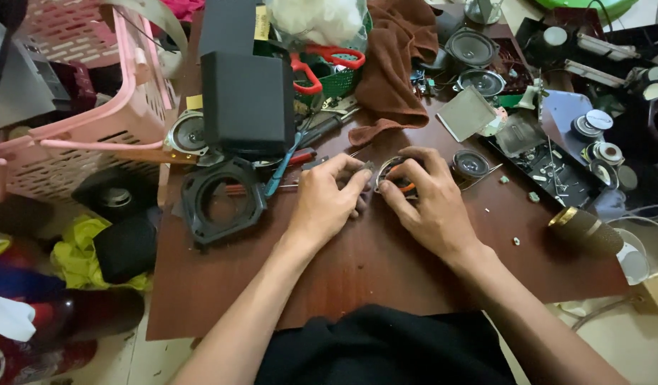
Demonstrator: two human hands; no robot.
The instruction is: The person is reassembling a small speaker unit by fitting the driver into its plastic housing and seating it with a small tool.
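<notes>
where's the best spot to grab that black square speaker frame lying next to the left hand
Probably by one bar of its rim. The black speaker frame lies flat on the wooden table with a big round opening in the middle, so fingers can hook through the hole and pinch the near edge. Come from the front or above: the black box and pink basket crowd its far side.

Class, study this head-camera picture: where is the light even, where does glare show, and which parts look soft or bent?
Head view: light falls evenly on the brown table; faint sheen beside the left hand and right hand; the small round part between them looks soft; the pink basket bows near the frame edge.
</notes>
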